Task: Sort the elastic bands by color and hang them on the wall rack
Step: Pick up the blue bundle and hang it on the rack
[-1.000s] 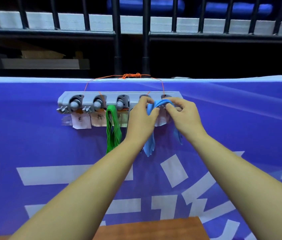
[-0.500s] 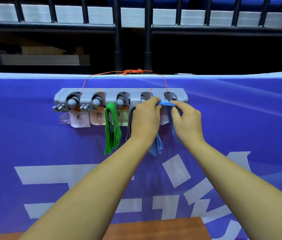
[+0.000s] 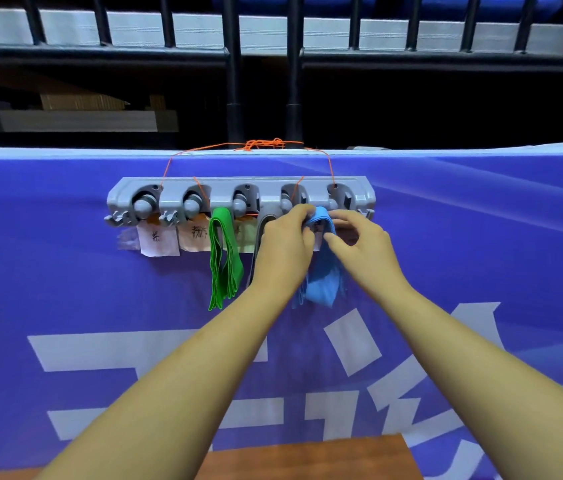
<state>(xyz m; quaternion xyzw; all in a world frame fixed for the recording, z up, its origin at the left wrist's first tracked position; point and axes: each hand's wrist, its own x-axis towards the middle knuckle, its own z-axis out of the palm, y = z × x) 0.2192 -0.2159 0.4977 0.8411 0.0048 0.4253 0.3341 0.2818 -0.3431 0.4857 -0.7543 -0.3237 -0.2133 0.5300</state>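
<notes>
While the left hand (image 3: 282, 244) pinched the top of the blue bands (image 3: 321, 271) just under the grey rack (image 3: 238, 188), the right hand (image 3: 359, 251) hovered beside them, fingers spread; green bands (image 3: 223, 258) hung left of the pinch.

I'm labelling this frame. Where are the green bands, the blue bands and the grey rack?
green bands (image 3: 223, 258): head view, mid-length of the hanging loops.
blue bands (image 3: 321, 285): head view, lower hanging part.
grey rack (image 3: 269, 183): head view, top rail.
</notes>
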